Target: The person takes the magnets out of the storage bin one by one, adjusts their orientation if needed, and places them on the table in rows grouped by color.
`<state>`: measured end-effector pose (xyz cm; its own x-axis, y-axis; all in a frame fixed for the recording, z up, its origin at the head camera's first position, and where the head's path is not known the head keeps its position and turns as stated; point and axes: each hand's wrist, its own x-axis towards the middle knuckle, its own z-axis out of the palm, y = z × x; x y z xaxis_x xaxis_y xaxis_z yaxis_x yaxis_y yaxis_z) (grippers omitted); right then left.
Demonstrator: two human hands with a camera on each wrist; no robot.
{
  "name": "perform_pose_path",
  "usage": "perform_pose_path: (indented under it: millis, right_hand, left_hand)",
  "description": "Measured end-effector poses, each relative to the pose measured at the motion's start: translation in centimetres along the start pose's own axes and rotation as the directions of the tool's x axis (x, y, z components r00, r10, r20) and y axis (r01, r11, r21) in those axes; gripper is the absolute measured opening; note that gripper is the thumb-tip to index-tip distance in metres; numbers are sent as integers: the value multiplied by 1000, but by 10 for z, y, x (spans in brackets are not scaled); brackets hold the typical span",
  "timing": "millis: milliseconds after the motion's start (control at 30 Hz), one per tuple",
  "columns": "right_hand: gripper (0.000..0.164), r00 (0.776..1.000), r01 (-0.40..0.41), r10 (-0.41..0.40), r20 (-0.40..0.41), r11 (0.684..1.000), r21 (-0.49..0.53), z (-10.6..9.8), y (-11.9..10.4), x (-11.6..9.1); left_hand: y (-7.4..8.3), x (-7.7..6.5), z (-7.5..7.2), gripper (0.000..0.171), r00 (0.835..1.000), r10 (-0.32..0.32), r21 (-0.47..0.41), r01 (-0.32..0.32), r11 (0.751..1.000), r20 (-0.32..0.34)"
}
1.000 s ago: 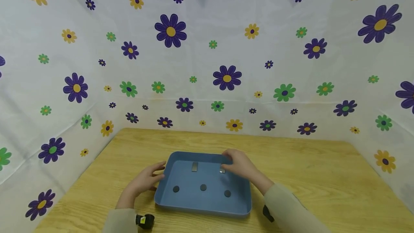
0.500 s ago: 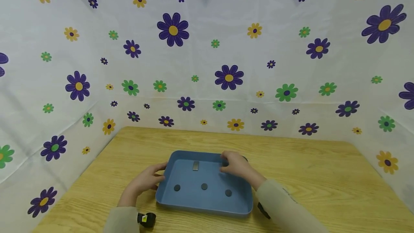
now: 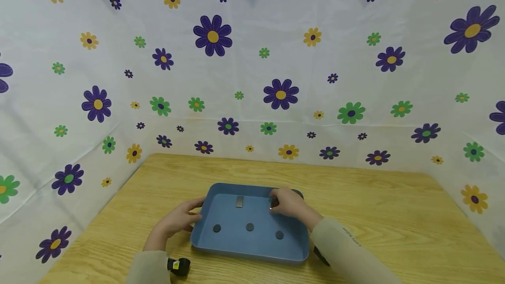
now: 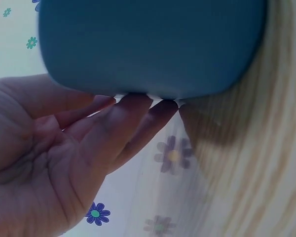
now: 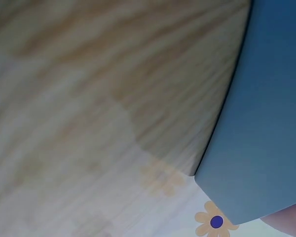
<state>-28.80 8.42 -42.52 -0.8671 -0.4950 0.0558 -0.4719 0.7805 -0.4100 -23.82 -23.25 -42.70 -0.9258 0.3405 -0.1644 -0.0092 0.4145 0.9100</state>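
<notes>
A shallow blue tray [image 3: 248,255] stands on the wooden table. My left hand [image 3: 178,221] rests against its left side; in the left wrist view, its extended fingers [image 4: 121,123] touch the outer wall. Over the tray's back right part, my right hand [image 3: 291,204] pinches a small rectangular metal piece [image 3: 274,203], mostly hidden by the fingers. A similar grey metal rectangle [image 3: 239,201] lies at the back left of the tray floor. Three dark round discs, a left one [image 3: 217,228], a middle one [image 3: 250,227] and a right one [image 3: 279,235], lie in a row nearer the front.
The wooden table [image 3: 375,222] extends around the tray. A white flower-printed sheet [image 3: 244,69] encloses the back and sides. The tray's outer wall [image 5: 261,123] fills the right of the right wrist view. A black wrist device [image 3: 179,267] sits by the left sleeve.
The right thumb and fingers have closed around the metal rectangle at the back right, which showed beneath them earlier. The left hand stays at the tray's side; the head view has shifted slightly.
</notes>
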Motion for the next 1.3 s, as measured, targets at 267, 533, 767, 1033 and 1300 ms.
perform_pose_path:
  millis: [267, 533, 767, 1033, 1300]
  right_hand:
    - [29, 999, 17, -17, 36, 1000, -4, -2, 2, 2]
    - [31, 997, 4, -8, 80, 999, 53, -3, 4, 2]
    - [33, 992, -47, 35, 123, 995, 91, -2, 3, 0]
    - [32, 992, -36, 25, 127, 996, 81, -1, 4, -2]
    - [24, 991, 23, -24, 135, 1000, 4, -4, 1, -2]
  left_hand:
    - [2, 1, -2, 57, 999, 30, -2, -30, 1000, 14]
    - [4, 2, -2, 58, 1000, 17, -15, -17, 1000, 1]
    - [5, 1, 1, 56, 1000, 4, -19, -4, 1000, -5]
    - [2, -1, 1, 57, 1000, -4, -32, 4, 999, -3]
    - [3, -3, -1, 57, 1000, 6, -25, -6, 1000, 6]
